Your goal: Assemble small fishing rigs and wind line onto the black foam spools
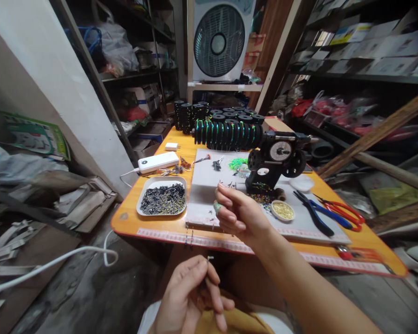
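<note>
My left hand [191,292] is low at the frame's bottom, below the table edge, with thumb and forefinger pinched on a tiny pale piece [209,258]. My right hand [238,211] is raised above the grey work mat [209,185], its fingers curled in a pinch; a green band sits on one finger, and what it holds is too fine to see. A thin line may run between the hands, but I cannot make it out.
On the orange table [132,220] stand a white tray of small dark pieces [163,198], a white power bank [158,162], a black winding device [273,164] with a row of spools [228,133], a small dish of yellow beads [282,210], blue pliers [315,213] and red scissors [341,211].
</note>
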`<state>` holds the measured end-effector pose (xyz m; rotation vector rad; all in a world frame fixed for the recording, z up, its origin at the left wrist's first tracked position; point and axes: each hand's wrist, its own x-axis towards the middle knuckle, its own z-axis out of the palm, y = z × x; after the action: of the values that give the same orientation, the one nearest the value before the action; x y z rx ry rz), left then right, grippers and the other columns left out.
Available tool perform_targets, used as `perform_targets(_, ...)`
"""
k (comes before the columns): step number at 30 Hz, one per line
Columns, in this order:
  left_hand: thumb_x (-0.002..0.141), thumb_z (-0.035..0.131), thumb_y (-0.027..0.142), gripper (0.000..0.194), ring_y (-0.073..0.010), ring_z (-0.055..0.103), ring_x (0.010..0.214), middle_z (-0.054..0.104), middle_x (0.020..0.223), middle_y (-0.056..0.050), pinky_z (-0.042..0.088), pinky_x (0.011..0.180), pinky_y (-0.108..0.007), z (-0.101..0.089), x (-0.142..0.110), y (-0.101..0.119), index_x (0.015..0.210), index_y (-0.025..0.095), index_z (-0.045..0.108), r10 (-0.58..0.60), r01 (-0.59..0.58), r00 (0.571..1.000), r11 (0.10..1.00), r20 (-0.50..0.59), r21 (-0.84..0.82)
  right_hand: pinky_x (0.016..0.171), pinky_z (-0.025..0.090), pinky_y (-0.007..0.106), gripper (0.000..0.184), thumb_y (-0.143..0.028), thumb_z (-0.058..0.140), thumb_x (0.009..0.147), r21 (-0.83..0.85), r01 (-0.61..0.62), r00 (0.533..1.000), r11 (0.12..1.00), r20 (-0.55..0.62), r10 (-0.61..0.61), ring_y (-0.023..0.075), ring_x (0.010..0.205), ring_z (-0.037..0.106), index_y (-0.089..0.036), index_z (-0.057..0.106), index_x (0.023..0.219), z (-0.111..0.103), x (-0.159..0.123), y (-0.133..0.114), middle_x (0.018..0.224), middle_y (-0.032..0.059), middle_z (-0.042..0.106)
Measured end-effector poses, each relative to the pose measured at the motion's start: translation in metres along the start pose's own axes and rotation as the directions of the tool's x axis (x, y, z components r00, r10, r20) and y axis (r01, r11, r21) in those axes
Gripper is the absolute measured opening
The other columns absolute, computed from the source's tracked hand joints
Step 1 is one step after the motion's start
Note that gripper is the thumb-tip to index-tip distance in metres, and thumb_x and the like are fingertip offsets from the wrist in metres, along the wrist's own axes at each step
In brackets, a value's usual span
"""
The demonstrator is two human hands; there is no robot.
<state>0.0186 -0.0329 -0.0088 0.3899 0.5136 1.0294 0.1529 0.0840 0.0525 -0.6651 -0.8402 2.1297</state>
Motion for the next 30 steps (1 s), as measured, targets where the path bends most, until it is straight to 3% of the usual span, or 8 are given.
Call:
perform_targets(16, 0.086, 0.061, 0.035, 0.025, -0.0212, 0.073, 0.062, 0.071, 0.056, -0.005, 0.053, 0.044, -0.02, -0.011, -0.003, -0.011, 0.075, 0.013, 0.066, 0.021, -0.021, 1.0, 0.999, -0.002, -0.027, 0.028, 0.013, 0.012, 0.04, -0.042, 0.055, 0.085, -0.017, -0.001, 1.0, 1.0, -0.011, 0.001, 0.0006, 0.025, 0.016, -0.019, 0.038, 0.058, 0.0, -0.001, 0.002, 0.036, -0.0079, 0.042)
perform_targets(22, 0.084, 0.062, 0.039, 0.029, -0.0172, 0.068, 0.048, 0.073, 0.061, -0.008, 0.049, 0.045, -0.02, -0.008, -0.002, -0.014, 0.074, 0.012, 0.064, 0.07, -0.065, 0.996, 0.994, -0.063, 0.084, 0.028, 0.013, 0.012, 0.04, -0.043, 0.06, 0.081, -0.033, -0.001, 1.0, 0.999, -0.01, 0.001, 0.0004, 0.026, 0.016, -0.019, 0.038, 0.058, -0.001, -0.001, 0.001, 0.037, -0.0082, 0.042)
perform_targets(30, 0.085, 0.059, 0.044, 0.034, -0.0174, 0.068, 0.048, 0.072, 0.063, -0.009, 0.047, 0.05, -0.023, -0.005, -0.001, -0.016, 0.069, 0.013, 0.057, 0.146, -0.115, 0.981, 0.968, -0.125, 0.224, 0.028, 0.014, 0.012, 0.039, -0.042, 0.06, 0.082, -0.013, 0.006, 1.0, 1.0, -0.007, -0.006, 0.0008, 0.026, 0.017, -0.019, 0.039, 0.058, -0.004, -0.001, 0.002, 0.037, -0.0081, 0.042)
